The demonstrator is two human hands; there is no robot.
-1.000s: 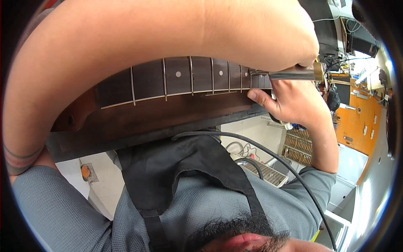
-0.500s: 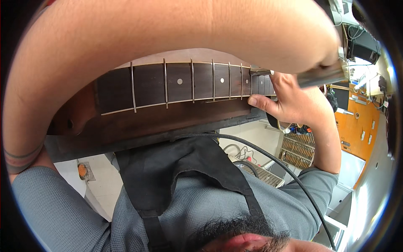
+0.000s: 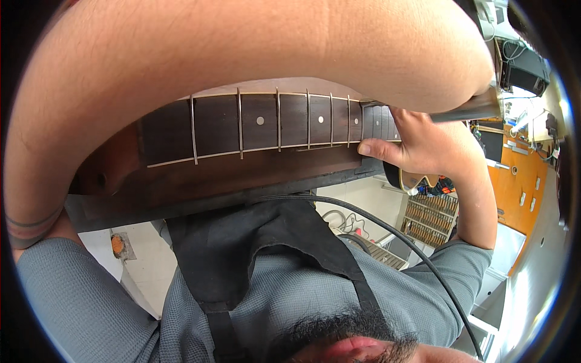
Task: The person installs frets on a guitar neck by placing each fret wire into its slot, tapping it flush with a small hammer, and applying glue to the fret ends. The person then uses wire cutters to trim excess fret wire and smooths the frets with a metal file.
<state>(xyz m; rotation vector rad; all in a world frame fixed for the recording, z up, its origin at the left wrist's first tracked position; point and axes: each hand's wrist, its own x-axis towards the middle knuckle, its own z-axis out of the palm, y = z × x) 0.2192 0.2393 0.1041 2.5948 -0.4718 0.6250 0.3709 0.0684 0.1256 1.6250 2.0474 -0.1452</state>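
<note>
A dark guitar neck (image 3: 221,127) lies across in front of me, with several metal frets and pale round dots; its right-hand end has no raised frets. My right hand (image 3: 417,142) grips the neck there. Its thumb lies along the near edge beside the last fret, and its other fingers are mostly covered. My left forearm (image 3: 290,42) arches close to the camera over the neck's far side. Past the wrist, a metal tool that looks like a hammer (image 3: 465,109) sticks out; the left fingers holding it are hidden behind the wrist.
A black cable (image 3: 387,227) runs from the neck's near edge down to the right. Under the neck is a dark padded support (image 3: 157,213). Lower right stands a rack of small slots (image 3: 431,218), and beyond it an orange wooden bench (image 3: 511,187) with tools.
The tool by my left wrist was blurred in motion and is now sharper and slightly shifted. My left forearm has dropped a little. My right hand stays at the same spot on the neck.
</note>
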